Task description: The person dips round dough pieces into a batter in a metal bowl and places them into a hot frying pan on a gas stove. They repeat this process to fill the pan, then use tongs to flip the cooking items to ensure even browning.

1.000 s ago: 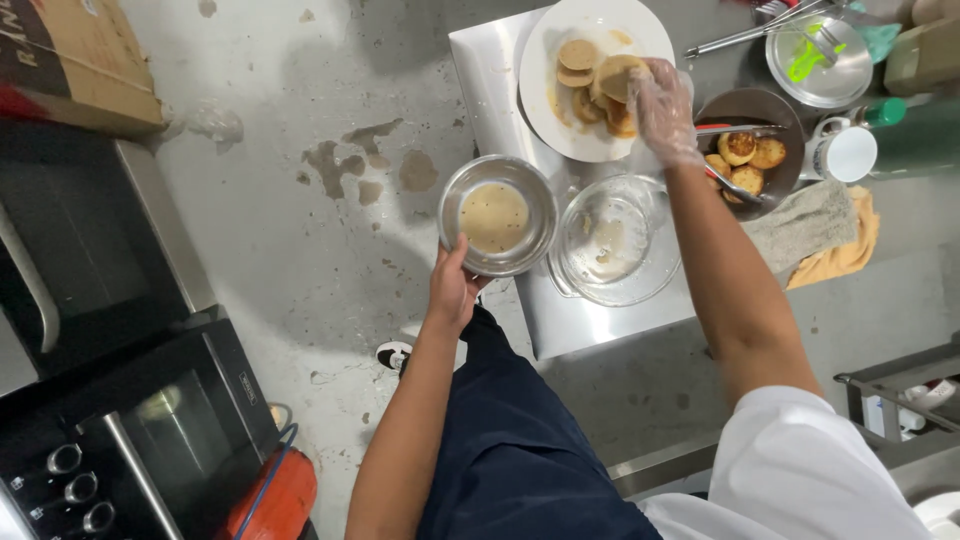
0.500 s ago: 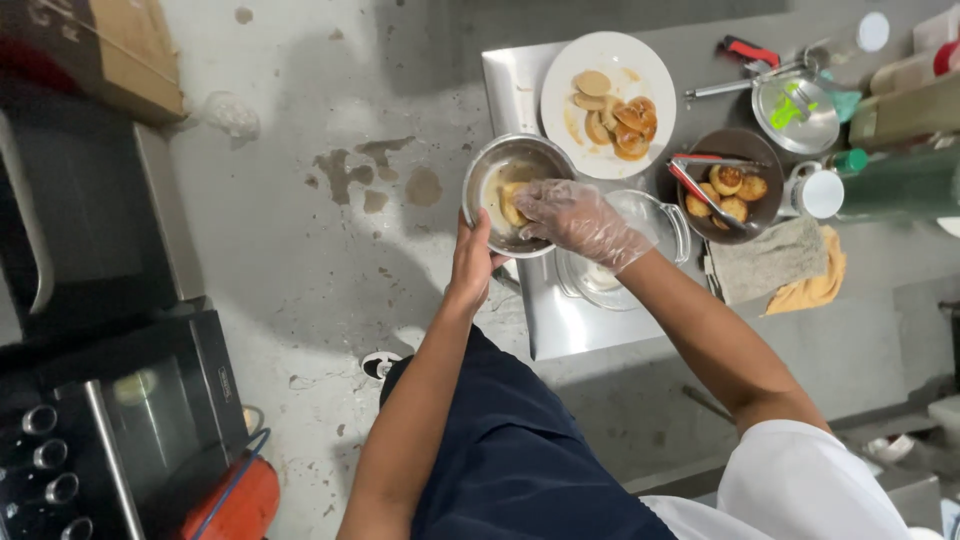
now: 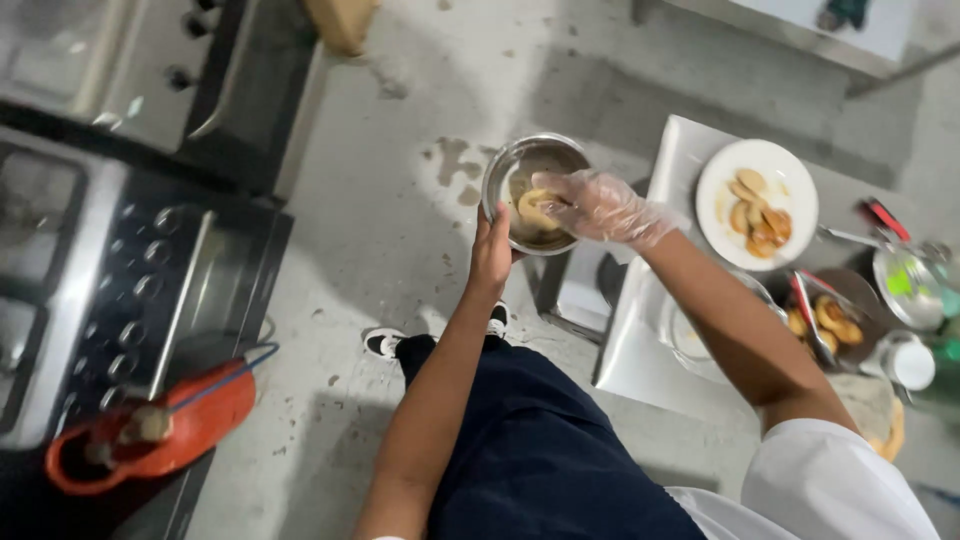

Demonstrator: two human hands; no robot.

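Gripping the rim of a small steel bowl (image 3: 533, 192) from below, my left hand (image 3: 490, 255) has its fingers curled round the near edge and holds the bowl up off the table, over the concrete floor (image 3: 390, 230) in the upper middle of the frame. My right hand (image 3: 600, 207), in a clear plastic glove, reaches into the bowl from the right; its fingertips are closed lightly on a pale round patty (image 3: 535, 208) lying in the crumb coating inside. Whether the patty is lifted clear of the crumbs or just pressed into them I cannot tell.

Right of the bowl stands a steel table (image 3: 640, 350). On its far part, upper right of the frame, sits a white plate (image 3: 800, 190) with several patties, some pale and some golden. Nearer to me is a clear glass bowl (image 3: 690, 340), partly hidden by my right forearm. At the right edge a dark bowl (image 3: 850, 295) holds more browned pieces with tongs (image 3: 808, 318) laid across it, and just beside it lie a white cup (image 3: 912, 362) and a steel bowl with something green (image 3: 905, 285).

Along the left of the frame runs a black stove with knobs (image 3: 140, 290), and at lower left lies an orange-red tool (image 3: 150, 430). My dark trousers (image 3: 540, 460) fill the lower middle.
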